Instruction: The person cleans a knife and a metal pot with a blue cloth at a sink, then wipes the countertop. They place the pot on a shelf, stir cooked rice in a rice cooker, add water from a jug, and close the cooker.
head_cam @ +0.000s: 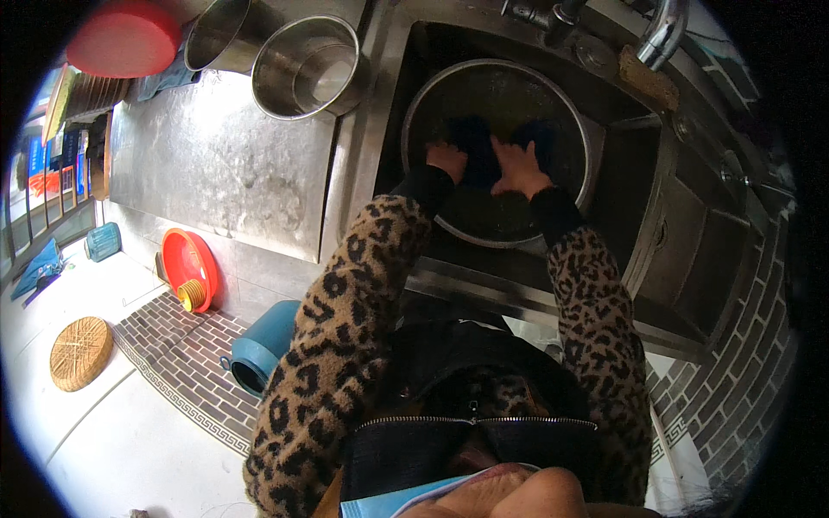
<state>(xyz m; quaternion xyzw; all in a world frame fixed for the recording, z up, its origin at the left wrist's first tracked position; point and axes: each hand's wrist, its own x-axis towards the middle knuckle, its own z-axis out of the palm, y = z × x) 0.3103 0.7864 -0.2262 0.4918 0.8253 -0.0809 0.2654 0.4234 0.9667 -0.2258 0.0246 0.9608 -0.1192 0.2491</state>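
A large round metal basin (409,123) sits inside the stainless steel sink (405,71). Dark, murky contents fill it, seemingly water. Both of my hands reach into this basin. My left hand (447,160) is at its left side, fingers bent against a dark blue item (476,152), perhaps cloth. To the right, my right hand (520,169) has some fingers spread, and their far ends meet dark blue material as well. Shadow hides most of my fingertips, so any grip is unclear. Leopard-print sleeves with black cuffs cover both forearms.
A chrome faucet (664,35) overhangs the sink's back right, near a brown sponge-like block (647,78). Left of the sink, a metal pot (304,68) stands on a steel counter (227,162). On the floor are a blue-green bucket (269,337), a red basin (184,259) and a woven stool (81,353).
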